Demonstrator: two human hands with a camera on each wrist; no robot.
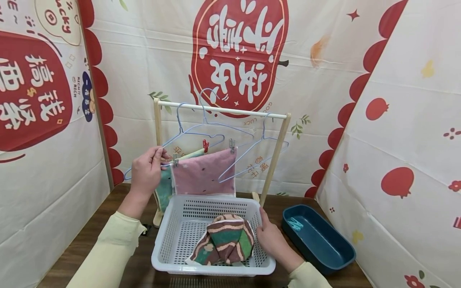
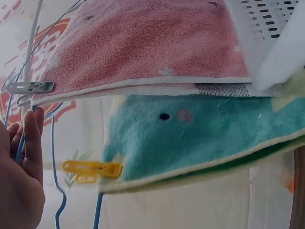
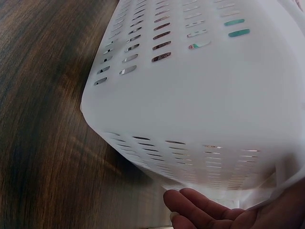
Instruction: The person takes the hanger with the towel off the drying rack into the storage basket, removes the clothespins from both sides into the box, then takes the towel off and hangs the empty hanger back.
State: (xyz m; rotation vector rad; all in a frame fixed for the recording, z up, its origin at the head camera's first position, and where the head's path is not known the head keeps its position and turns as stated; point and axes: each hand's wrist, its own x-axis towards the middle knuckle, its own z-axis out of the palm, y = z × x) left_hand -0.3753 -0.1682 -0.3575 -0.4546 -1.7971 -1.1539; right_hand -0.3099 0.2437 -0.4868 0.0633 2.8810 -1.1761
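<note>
My left hand point(image 1: 147, 166) grips a blue wire hanger point(image 1: 230, 127) near its left end. From this hanger hangs a pink towel point(image 1: 205, 174), pinned by two grey clothespins point(image 1: 232, 146). Behind it a teal towel point(image 2: 200, 138) hangs on another hanger, with a yellow clothespin point(image 2: 97, 169) and a red clothespin point(image 1: 205, 146). My right hand point(image 1: 273, 240) holds the right rim of a white perforated basket point(image 1: 212, 270), thumb on top and fingers along the outer wall. Inside the basket lies a crumpled striped towel point(image 1: 230, 238).
A wooden drying rack point(image 1: 277, 160) with a white rod point(image 1: 234, 109) stands behind the basket. A bare blue hanger point(image 1: 264, 138) hangs at its right. On the right, a dark blue bin point(image 1: 338, 244) holds light blue clothespins point(image 1: 295, 224). Printed cloth surrounds the wooden table.
</note>
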